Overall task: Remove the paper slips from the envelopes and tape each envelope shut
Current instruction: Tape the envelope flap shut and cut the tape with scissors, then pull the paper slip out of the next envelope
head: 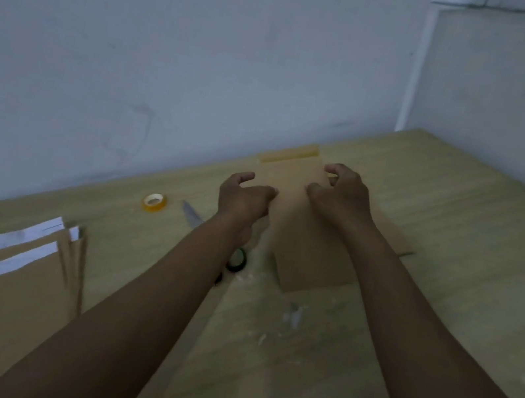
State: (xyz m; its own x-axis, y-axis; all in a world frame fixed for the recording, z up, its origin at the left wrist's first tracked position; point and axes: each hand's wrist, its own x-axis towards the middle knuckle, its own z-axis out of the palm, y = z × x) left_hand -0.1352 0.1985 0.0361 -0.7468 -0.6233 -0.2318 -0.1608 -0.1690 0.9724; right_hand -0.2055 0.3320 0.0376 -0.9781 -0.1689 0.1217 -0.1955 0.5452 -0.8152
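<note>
i see a flat brown paper envelope (304,233) lying on the pale wooden table (457,231) at the centre of the frame, its open flap with a yellowish glue strip toward the wall. my left hand (243,195) rests curled fingers on its left edge; my right hand (342,191) claws down on its upper right part. whether either pinches the paper i cannot tell. at lower left lies a stack of brown envelopes with white paper slips (25,256) sticking out. left of centre sits a yellow tape roll (154,202), beside scissors (194,215) partly hidden under my left arm.
</note>
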